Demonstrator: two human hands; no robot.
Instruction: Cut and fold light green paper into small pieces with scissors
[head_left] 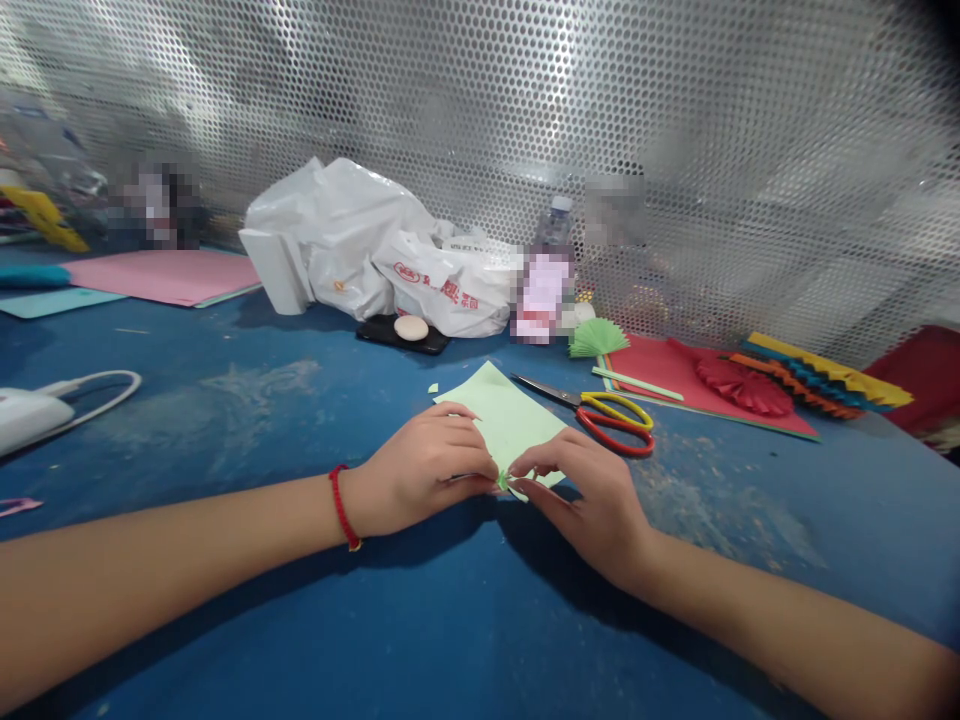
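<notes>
A light green sheet of paper (499,410) lies on the blue table (375,620), one corner toward the back. Over its near edge my left hand (431,460) pinches a small, bright green folded piece (503,481) between thumb and fingers. From the right, my right hand (589,490) has its thumb and forefinger slightly apart beside that piece; whether they touch it is unclear. Scissors (592,408) with red and yellow handles rest just behind my right hand. A tiny green scrap (433,388) lies left of the sheet.
White plastic bags (352,240), a bottle (551,260) and a black phone (401,335) stand or lie at the back. Green folded fan (598,338), red paper (652,375) and pleated strips (825,375) are at right; pink paper (165,275) and a white device (30,415) at left.
</notes>
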